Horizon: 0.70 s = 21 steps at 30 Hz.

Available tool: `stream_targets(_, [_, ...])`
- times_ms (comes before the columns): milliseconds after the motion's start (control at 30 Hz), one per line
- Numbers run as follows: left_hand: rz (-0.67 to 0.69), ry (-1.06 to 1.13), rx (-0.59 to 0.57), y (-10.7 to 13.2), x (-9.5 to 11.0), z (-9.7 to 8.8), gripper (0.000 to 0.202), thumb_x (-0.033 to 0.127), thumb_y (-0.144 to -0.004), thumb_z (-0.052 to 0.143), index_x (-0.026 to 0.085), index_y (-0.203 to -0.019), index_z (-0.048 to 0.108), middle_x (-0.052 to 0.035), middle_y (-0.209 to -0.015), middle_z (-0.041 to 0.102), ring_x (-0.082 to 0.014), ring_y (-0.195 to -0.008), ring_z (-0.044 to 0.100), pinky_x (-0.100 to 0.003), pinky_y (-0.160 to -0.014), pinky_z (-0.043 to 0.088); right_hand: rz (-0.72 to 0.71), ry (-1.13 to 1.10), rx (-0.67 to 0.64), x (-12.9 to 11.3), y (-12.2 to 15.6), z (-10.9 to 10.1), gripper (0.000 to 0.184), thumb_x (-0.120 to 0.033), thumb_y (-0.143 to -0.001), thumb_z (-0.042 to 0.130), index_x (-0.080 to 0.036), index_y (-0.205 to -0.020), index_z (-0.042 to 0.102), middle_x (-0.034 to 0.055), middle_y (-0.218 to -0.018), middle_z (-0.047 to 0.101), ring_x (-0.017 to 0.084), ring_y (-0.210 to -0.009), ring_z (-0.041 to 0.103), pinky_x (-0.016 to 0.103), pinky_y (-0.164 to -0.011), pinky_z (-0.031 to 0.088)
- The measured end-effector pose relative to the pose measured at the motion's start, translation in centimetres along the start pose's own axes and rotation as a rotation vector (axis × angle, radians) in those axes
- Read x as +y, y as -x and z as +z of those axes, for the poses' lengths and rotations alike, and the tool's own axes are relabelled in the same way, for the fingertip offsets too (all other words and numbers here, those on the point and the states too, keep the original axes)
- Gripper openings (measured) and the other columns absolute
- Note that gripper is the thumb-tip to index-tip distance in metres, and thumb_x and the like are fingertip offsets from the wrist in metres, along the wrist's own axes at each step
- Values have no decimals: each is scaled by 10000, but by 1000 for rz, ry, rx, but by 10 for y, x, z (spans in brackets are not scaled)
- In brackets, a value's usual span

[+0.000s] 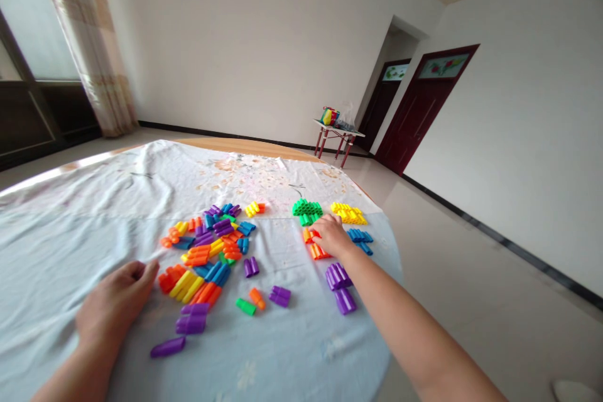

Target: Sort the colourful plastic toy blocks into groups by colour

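Note:
A mixed heap of coloured plastic tube blocks (211, 251) lies on the pale blue cloth (70, 232) over the round table. To the right sit sorted groups: green blocks (307, 209), yellow blocks (348, 213), blue blocks (360, 237), orange blocks (316, 251) and purple blocks (340, 286). My right hand (332, 235) rests on the orange group with its fingers curled over a block there. My left hand (115, 304) lies on the cloth left of the heap, fingers loosely curled, with nothing seen in it. Its fingertips point toward the orange pieces at the heap's left edge.
Loose purple blocks (188, 323), a green one (245, 306) and an orange one (257, 297) lie near the front. The table's right edge (393, 276) drops to a tiled floor. A small table (336, 135) with things on it stands by dark red doors (421, 107).

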<state>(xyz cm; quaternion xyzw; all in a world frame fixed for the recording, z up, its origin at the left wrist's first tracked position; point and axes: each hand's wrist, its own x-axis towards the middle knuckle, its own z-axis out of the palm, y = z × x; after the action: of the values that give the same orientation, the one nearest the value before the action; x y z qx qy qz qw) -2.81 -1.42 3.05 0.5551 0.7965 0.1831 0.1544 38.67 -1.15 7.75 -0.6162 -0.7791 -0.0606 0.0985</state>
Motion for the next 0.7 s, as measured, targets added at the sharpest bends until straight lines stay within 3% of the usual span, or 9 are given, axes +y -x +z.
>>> stream_targets(200, [17, 16, 25, 2, 2, 1, 540, 650, -768, 210, 229, -711, 542, -79, -730, 593, -235, -700, 519, -337, -556, 334, -105, -359, 195, -55, 12, -5, 140, -217, -804, 598, -211, -920, 675, 39, -939, 679, 193, -956, 531, 338, -870, 355])
stream_targets(300, [25, 24, 38, 1, 0, 3, 533, 640, -772, 220, 222, -708, 546, -79, -720, 592, -233, -692, 516, -336, -552, 326, -160, -545, 119, -88, 23, 5, 162, -208, -784, 616, -196, -937, 667, 40, -934, 670, 176, -923, 561, 307, -855, 406])
stream_targets(367, [27, 24, 36, 1, 0, 3, 529, 634, -774, 226, 221, -718, 553, -78, -721, 591, -232, -693, 515, -334, -548, 322, -112, -614, 20, -101, 32, 12, 190, -232, -761, 637, -187, -943, 667, 39, -902, 658, 160, -845, 581, 281, -802, 439])
stream_targets(467, [26, 19, 32, 2, 1, 2, 529, 632, -775, 225, 222, -724, 556, -76, -728, 587, -233, -702, 515, -331, -547, 322, -37, -660, -139, -105, 45, 17, 291, -300, -703, 685, -189, -972, 663, 28, -878, 625, 139, -756, 583, 249, -716, 465])
stream_targets(567, [19, 14, 18, 1, 2, 1, 539, 644, -771, 213, 228, -738, 554, -71, -746, 586, -235, -713, 518, -330, -556, 335, -77, -677, -237, -98, 54, 18, 424, -275, -636, 724, -215, -1047, 636, 21, -938, 591, 149, -823, 588, 241, -743, 472])
stream_targets(700, [-3, 6, -9, -1, 1, 0, 555, 685, -744, 226, 245, -773, 562, -57, -783, 595, -242, -740, 532, -324, -566, 357, -112, -660, -169, -97, 56, 25, 407, -192, -659, 675, -229, -1061, 625, 22, -961, 569, 161, -900, 576, 264, -839, 458])
